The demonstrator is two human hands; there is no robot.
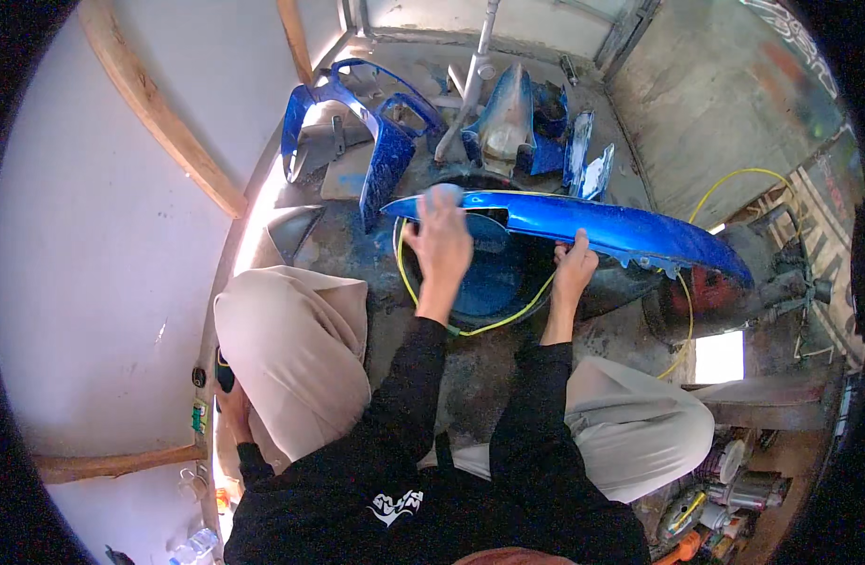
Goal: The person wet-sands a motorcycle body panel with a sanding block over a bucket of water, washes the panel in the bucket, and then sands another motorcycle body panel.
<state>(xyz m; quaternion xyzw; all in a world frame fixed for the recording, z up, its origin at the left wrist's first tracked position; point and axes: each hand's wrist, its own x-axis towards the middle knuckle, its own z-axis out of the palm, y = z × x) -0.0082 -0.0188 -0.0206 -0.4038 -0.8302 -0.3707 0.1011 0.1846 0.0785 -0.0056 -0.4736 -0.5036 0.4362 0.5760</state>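
A long glossy blue motorcycle body panel [602,224] lies across in front of me, its narrow end to the left. My right hand [574,268] is closed on its lower edge near the middle, thumb and fingers pinching the rim. At the narrow left end, my left hand [440,247] presses over the top of the panel, its fingers curled and smeared by motion. A pale greyish patch shows under those fingertips; its kind is too blurred to name. Below the panel is a round dark tub [431,282] with a bluish inside, partly hidden by the panel and my hands.
Other blue body panels [392,160] lie on the floor at the far left, with a tapered fairing [511,118] at the far middle. A yellow hose [688,311] loops round the tub. A dark machine [715,292] stands at right; cans and tools [748,490] fill the lower right.
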